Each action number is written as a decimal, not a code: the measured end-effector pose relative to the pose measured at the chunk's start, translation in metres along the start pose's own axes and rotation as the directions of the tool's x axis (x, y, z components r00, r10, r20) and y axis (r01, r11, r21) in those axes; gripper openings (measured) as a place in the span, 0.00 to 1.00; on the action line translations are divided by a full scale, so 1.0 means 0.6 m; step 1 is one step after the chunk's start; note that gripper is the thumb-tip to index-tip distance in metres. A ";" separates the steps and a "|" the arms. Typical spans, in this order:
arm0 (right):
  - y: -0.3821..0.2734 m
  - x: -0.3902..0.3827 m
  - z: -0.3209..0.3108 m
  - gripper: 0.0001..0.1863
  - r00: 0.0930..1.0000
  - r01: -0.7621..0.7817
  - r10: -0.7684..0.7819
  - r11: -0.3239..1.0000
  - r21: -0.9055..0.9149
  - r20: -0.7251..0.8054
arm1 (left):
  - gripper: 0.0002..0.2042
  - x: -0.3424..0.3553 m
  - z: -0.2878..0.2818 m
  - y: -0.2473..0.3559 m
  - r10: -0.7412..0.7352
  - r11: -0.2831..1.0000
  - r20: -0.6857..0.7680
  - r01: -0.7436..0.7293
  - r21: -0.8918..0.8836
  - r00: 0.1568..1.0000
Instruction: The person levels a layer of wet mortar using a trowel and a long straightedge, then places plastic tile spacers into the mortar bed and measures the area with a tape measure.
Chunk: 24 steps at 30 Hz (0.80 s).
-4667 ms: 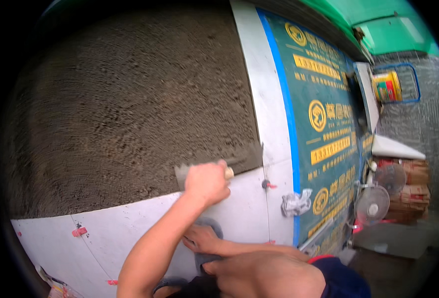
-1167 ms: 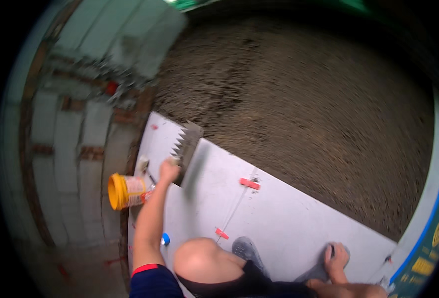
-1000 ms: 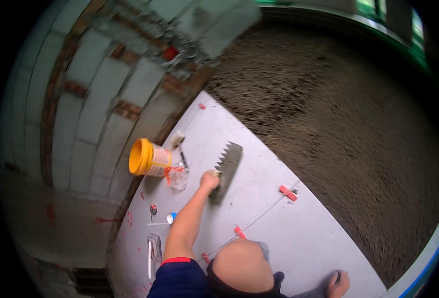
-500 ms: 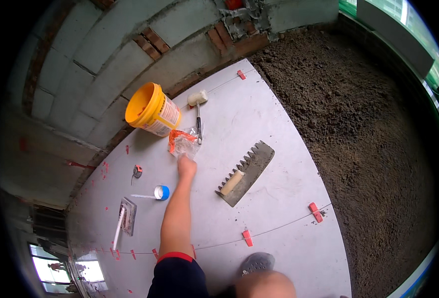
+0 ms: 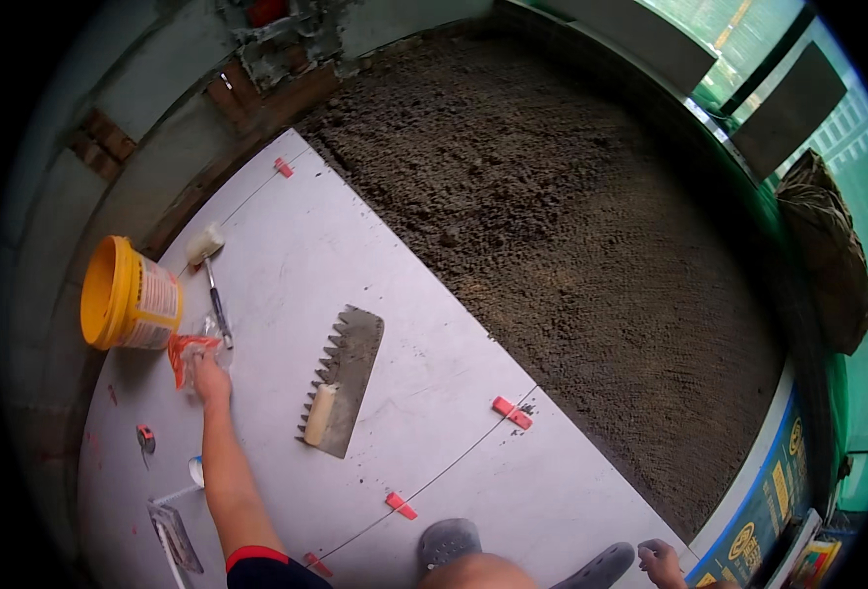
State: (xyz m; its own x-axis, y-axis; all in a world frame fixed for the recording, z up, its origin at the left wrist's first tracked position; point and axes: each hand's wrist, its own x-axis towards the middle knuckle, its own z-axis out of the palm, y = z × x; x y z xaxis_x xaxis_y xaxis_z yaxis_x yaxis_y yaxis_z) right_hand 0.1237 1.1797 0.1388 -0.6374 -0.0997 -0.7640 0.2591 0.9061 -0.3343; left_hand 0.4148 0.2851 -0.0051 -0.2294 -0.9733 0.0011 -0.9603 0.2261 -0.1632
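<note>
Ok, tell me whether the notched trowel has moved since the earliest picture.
Yes: the notched trowel has gone from the mortar bed, leftward past the red wedge at its edge, onto the pale tiles.

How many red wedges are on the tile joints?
4 clear: far wedge at the upper corner, second wedge beside the mortar, third wedge near the left clog, fourth wedge beside the sleeve. Others may be hidden; left red specks are unclear.

the left grip point(image 5: 210, 378) partly hides the plastic bag point(image 5: 182, 353); the knee point(image 5: 478, 571) is cropped.
</note>
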 end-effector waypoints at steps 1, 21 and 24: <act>-0.003 -0.002 0.002 0.19 1.000 -0.008 0.008 1.000 0.018 0.001 | 0.18 0.001 0.001 -0.004 0.001 0.998 -0.009 -0.002 -0.067 1.000; 0.006 -0.005 0.020 0.16 0.999 -0.025 0.030 0.971 0.240 -0.015 | 0.16 -0.057 -0.066 0.012 0.020 0.713 -0.578 -0.417 -0.564 0.816; 0.018 -0.022 0.020 0.18 0.997 -0.074 0.061 0.952 0.298 0.052 | 0.14 -0.116 -0.147 0.091 -0.071 -0.149 0.163 0.152 -0.977 0.984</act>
State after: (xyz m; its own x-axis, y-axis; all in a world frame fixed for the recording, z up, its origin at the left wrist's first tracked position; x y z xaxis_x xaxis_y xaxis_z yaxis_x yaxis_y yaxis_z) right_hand 0.1438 1.1857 0.1385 -0.5819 -0.0651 -0.8106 0.5097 0.7475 -0.4260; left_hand 0.3642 0.3684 0.0730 -0.1315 -0.9801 -0.1486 -0.0464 -0.1437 0.9885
